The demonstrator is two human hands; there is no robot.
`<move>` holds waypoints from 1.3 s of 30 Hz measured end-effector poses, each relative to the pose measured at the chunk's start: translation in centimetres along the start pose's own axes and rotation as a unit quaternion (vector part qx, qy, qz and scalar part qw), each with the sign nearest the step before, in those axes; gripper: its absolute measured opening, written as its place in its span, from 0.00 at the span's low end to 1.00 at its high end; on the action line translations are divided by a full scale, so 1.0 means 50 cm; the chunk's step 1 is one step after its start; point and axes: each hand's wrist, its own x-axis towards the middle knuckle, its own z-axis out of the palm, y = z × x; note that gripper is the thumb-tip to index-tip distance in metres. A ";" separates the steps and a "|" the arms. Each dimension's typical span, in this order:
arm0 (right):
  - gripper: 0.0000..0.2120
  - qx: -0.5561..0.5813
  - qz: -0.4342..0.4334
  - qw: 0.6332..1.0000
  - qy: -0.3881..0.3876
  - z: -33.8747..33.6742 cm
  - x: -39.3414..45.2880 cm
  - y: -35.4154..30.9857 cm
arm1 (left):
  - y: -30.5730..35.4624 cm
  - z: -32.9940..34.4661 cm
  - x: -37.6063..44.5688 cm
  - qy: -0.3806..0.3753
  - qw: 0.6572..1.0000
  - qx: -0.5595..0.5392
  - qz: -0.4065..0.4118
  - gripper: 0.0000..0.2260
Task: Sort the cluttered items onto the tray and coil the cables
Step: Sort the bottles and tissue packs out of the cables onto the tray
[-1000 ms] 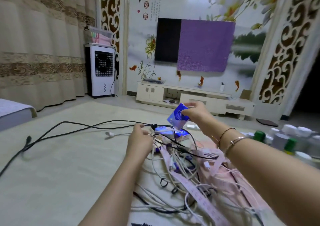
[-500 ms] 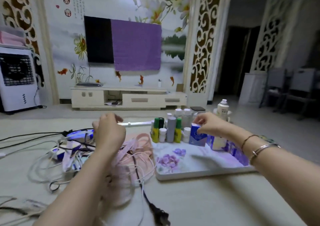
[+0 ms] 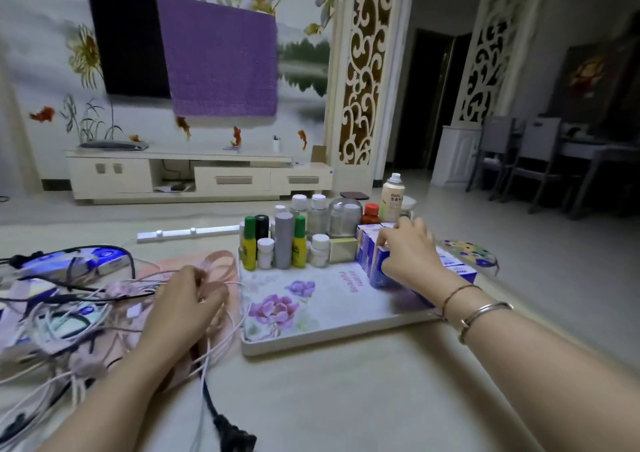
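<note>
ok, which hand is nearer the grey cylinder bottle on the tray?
Right. The right hand holds blue boxes on the tray, just right of the grey bottle; the left hand rests on cables off the tray.

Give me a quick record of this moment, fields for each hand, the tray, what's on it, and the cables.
right hand: right hand grips a small blue box, setting it on the tray beside the row of blue boxes
left hand: left hand rests on the cable pile, fingers curled among white cables
tray: floral tray, flat on the surface
on tray: bottles upright along the far edge, blue boxes at the right
cables: tangled at left, not yet coiled; black plug lies near
</note>
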 end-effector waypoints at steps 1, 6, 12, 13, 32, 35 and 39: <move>0.18 -0.013 0.001 1.000 0.016 0.004 -0.003 0.001 | -0.002 -0.003 -0.003 -0.003 1.000 0.000 -0.005 0.18; 0.31 0.033 0.017 0.998 0.047 -0.001 -0.010 -0.009 | 0.007 -0.008 -0.015 -0.047 0.997 0.062 0.009 0.24; 0.03 0.027 -0.004 0.999 -0.036 0.002 -0.034 -0.022 | 0.015 -0.010 -0.017 -0.059 0.995 0.081 0.017 0.25; 0.02 0.033 -0.014 0.998 -0.047 0.006 -0.040 -0.027 | 0.014 -0.009 -0.018 -0.058 0.995 0.085 0.018 0.24; 0.06 -0.002 -0.085 0.992 -0.098 -0.003 -0.052 -0.127 | 0.009 -0.075 0.006 -0.088 0.991 0.096 -0.012 0.18; 0.07 0.036 -0.145 0.985 -0.088 -0.021 -0.045 -0.218 | -0.022 -0.145 0.015 -0.052 0.998 0.020 -0.023 0.12; 0.10 0.080 -0.192 0.977 -0.053 -0.045 -0.034 -0.362 | -0.084 -0.215 0.020 0.037 0.996 -0.047 -0.071 0.07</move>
